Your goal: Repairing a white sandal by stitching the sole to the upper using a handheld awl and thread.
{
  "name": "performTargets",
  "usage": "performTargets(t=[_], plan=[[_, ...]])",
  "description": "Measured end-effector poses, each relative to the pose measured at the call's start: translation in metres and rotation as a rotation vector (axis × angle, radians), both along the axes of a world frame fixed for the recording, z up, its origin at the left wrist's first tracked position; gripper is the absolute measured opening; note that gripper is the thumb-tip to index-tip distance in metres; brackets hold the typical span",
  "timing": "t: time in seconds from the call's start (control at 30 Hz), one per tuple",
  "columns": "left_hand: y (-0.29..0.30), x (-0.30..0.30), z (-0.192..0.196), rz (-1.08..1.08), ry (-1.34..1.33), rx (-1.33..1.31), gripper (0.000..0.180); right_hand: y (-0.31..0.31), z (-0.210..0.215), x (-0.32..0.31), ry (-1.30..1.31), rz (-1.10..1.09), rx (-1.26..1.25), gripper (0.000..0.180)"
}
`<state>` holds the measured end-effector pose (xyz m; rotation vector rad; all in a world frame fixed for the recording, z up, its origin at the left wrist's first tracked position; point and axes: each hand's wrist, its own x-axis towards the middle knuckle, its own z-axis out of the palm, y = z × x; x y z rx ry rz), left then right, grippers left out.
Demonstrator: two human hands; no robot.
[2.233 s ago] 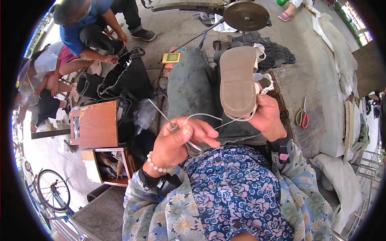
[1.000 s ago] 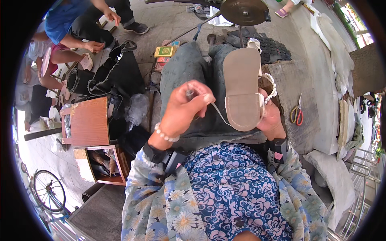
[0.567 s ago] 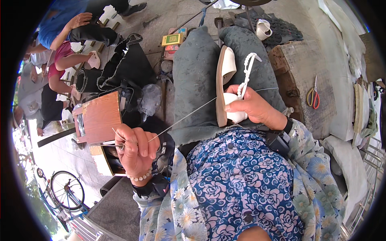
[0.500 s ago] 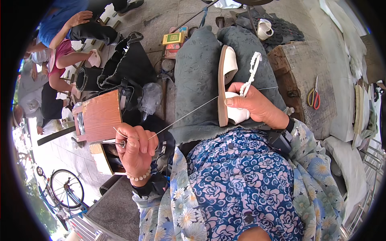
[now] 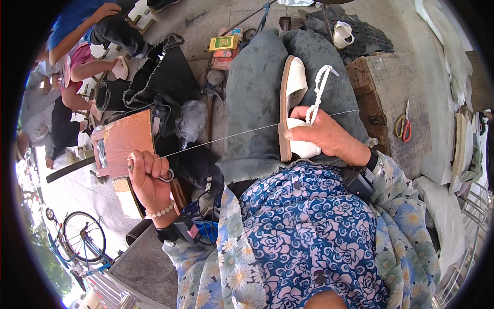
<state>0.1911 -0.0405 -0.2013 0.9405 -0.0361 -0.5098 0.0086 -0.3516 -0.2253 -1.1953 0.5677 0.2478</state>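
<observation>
My right hand [image 5: 329, 135] is closed around the heel part of a white sandal [image 5: 296, 77] with a tan sole, held sole-left above my lap. Its braided white strap [image 5: 320, 92] sticks up beside my thumb and fingers. My left hand [image 5: 149, 180] is closed in a pinch on a thin white thread [image 5: 221, 138], off to the left of my lap. The thread runs taut from those fingers to the sandal's sole edge. On the sandal's other side, more thread stretches right across the dark cloth. A metal ring [image 5: 169, 176] shows by my left fingers; what it belongs to is hidden.
Dark grey cloth [image 5: 252, 98] covers my legs. Scissors [image 5: 403, 123] with red and yellow handles lie on a wooden block [image 5: 396, 87] at right. A wooden box [image 5: 128, 139] stands near my left hand. Another white shoe [image 5: 343, 35] lies beyond my knees. People sit at far left.
My left hand has moved farther left and slightly up, drawing out a longer stretch of thread. The metal ring by its fingers now shows. My right hand and the sandal have hardly moved.
</observation>
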Motion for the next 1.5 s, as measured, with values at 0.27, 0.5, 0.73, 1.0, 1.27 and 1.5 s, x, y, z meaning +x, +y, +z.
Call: performTargets(t=[0.27, 0.5, 0.73, 1.0, 1.27, 1.5], plan=[[0.075, 0.04, -0.076, -0.449, -0.541, 1.481, 0.046, -0.007, 0.005, -0.014, -0.039, -0.038, 0.068, 0.015], [-0.052, -0.034, 0.02, -0.739, -0.474, 0.515, 0.034, -0.014, 0.002, -0.03, -0.213, -0.068, 0.081, 0.015], [-0.091, -0.067, 0.007, -0.894, -0.972, 0.591, 0.047, -0.013, 0.007, -0.03, -0.096, 0.039, 0.122, 0.017], [-0.1, -0.073, 0.027, -0.852, -1.162, 0.857, 0.048, -0.012, 0.005, -0.031, -0.139, -0.001, 0.132, 0.018], [-0.1, -0.075, 0.015, -0.829, -1.095, 0.759, 0.051, -0.011, 0.003, -0.033, -0.153, -0.007, 0.1, 0.018], [-0.101, -0.077, 0.015, -0.823, -1.044, 0.706, 0.053, -0.011, 0.003, -0.033, -0.159, -0.008, 0.1, 0.018]])
